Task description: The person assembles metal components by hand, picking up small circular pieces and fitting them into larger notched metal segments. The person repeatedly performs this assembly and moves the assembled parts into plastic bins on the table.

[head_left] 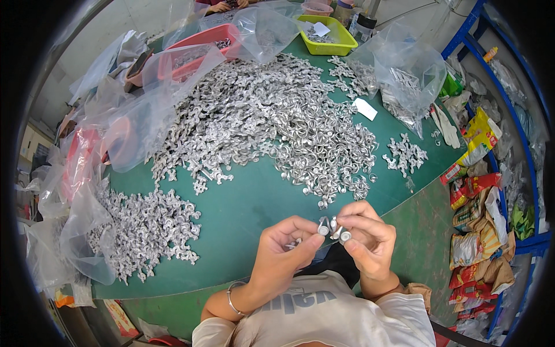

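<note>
Close to my body, over the table's near edge, my left hand point(292, 246) pinches a small curved metal piece point(324, 229) with a round end between thumb and forefinger. More small metal shows inside its curled fingers. Right beside it, my right hand point(370, 234) grips a similar metal piece point(345, 236) at the fingertips. The two pieces are very near each other; whether they touch I cannot tell. Just beyond my hands lies a heap of shiny curved metal pieces point(324, 144). It runs into a larger heap of duller, knobbly metal castings point(225, 110) farther left.
Another pile of castings point(153, 228) lies on the green table point(243, 202) at the left, beside clear plastic bags point(87, 231). A red basin point(231, 37) and a yellow-green basin point(350, 43) stand at the back. A blue rack point(509, 87) with packets lines the right. Another person's hands point(222, 7) show far off.
</note>
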{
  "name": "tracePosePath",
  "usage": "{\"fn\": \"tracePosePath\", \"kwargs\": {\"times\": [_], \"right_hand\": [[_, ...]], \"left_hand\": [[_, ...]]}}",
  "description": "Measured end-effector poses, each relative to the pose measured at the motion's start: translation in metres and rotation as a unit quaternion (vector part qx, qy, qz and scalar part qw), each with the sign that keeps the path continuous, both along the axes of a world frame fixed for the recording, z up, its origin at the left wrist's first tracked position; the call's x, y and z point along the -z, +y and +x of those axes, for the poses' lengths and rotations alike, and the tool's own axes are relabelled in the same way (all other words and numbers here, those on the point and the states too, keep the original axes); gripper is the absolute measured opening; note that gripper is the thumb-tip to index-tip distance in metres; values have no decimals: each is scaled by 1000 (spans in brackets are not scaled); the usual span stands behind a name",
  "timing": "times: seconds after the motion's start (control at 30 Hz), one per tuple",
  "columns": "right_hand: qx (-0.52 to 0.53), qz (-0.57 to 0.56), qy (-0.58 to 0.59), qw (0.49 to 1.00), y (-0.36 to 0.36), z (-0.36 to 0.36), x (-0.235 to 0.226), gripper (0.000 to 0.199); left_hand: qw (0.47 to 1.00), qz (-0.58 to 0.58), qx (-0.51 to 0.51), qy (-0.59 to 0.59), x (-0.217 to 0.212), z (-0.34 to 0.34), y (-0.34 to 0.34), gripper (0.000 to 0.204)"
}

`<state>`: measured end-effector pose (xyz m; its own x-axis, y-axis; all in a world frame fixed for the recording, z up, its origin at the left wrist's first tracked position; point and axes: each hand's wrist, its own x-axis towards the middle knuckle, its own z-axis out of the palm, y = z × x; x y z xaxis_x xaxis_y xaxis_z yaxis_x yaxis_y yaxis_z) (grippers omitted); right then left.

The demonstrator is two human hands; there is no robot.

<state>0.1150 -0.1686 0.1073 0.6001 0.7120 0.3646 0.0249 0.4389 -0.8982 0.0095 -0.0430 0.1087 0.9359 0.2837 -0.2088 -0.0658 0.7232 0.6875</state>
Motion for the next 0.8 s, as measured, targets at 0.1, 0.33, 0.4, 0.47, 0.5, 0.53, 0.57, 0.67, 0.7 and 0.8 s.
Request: {"fn": "tracePosePath", "kwargs": {"times": [0.1,0.33,0.4,0.47,0.5,0.53,0.57,0.67,0.7,0.8], "right_hand": [[0,-3,1,1000,0,-1,0,28],[4,-3,7,1000,-1,-2,-1,29],[4,0,9,1000,-1,-2,-1,30],[6,3,12,1000,-1,-2,-1,30],[7,1,12,1000,-1,-2,0,30],[9,-1,11,1000,-1,-2,0,30],[8,-2,11,1000,-1,-2,0,30],[5,-7,9,1000,1,-2,0,30],[19,-15,-2,1000,1,-2,1,29],[39,-9,28,999,4,-1,9,26]], "left_hand": [[1000,-2,5,-14,1,-1,0,9],[1000,2,4,-6,-1,-1,0,9],[1000,0,7,-11,0,0,0,9],[1000,4,9,-11,0,0,-1,8],[1000,3,8,-11,0,0,-1,8],[1000,6,8,-10,0,1,-1,8],[1000,8,7,-8,-1,1,-1,7],[1000,17,-1,-9,2,-1,1,8],[1000,17,-7,-8,4,-1,2,8],[999,14,-20,25,12,-1,7,9]]}}
